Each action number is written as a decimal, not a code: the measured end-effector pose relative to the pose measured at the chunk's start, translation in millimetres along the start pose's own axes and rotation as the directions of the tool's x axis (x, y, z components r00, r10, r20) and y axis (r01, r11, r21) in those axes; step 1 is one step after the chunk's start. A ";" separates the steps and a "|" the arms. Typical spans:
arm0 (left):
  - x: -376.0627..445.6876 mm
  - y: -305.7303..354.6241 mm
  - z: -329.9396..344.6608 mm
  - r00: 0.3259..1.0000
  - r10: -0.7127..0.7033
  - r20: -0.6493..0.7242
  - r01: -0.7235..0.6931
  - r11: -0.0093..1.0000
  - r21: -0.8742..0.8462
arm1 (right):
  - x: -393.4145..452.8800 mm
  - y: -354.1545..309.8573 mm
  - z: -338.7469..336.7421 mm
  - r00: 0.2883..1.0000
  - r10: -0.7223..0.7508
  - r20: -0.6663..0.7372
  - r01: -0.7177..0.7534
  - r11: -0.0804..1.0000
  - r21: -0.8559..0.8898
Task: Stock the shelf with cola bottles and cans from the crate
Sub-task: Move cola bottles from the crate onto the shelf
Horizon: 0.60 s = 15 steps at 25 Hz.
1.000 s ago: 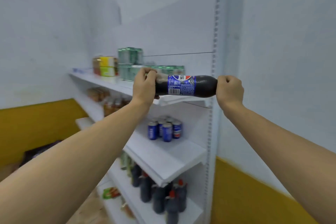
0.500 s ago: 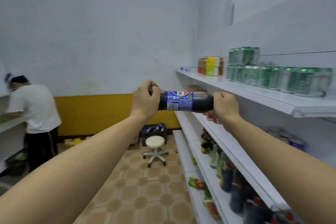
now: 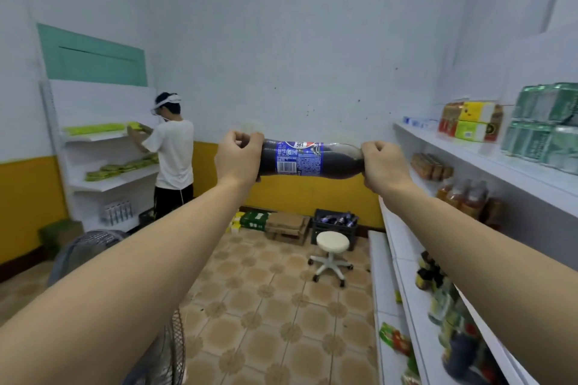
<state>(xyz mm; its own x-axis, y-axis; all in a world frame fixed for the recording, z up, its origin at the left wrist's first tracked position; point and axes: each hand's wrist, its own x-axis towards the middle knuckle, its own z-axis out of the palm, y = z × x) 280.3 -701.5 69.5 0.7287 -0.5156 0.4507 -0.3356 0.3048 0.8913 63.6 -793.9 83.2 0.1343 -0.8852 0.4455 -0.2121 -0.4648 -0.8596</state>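
A dark cola bottle (image 3: pixel 308 160) with a blue label lies level in the air at arm's length, out in the room and left of the shelving. My left hand (image 3: pixel 239 157) is closed round its base end and my right hand (image 3: pixel 384 166) round its neck end, which hides the cap. The black crate (image 3: pixel 334 223) with more bottles stands on the floor by the far wall. White shelves (image 3: pixel 469 155) run along the right, carrying green cans (image 3: pixel 545 126) on the top board.
A white stool (image 3: pixel 332 248) stands in front of the crate, cardboard boxes (image 3: pixel 287 225) beside it. A person in a white shirt (image 3: pixel 172 156) works at shelves on the left wall. A floor fan (image 3: pixel 93 247) sits low at the left. Tiled floor lies open in the middle.
My view has swung left, away from the shelf towards the room. The bottle stays level in both hands and has come off the shelf front; its neck end now points right.
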 end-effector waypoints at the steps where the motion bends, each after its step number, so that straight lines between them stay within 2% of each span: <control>1: -4.5 1.1 9.4 0.999 -0.051 -0.001 0.050 0.997 -0.053 | 5.8 4.9 -7.5 1.000 0.011 -0.006 -0.011 0.999 0.037; 4: -24.0 -6.1 37.5 0.981 -0.192 0.035 0.195 0.951 -0.240 | 13.9 23.9 -18.4 0.993 0.114 -0.040 -0.107 0.983 0.152; 6: -28.5 -12.4 52.5 0.970 -0.237 0.050 0.242 0.933 -0.266 | 19.4 38.1 -18.9 0.979 0.196 -0.065 -0.176 0.956 0.234; 15: 50.2 -42.6 120.0 0.983 -0.147 0.113 0.163 0.975 -0.153 | 109.8 94.5 12.6 0.957 0.274 -0.097 -0.233 0.923 0.305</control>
<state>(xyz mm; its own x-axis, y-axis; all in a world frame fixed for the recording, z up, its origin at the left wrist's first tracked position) 259.6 -836.5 60.0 0.6982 -0.6417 0.3174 -0.1168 0.3353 0.9348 70.5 -934.7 47.7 -0.0233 -0.9762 0.2154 0.0684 -0.2165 -0.9739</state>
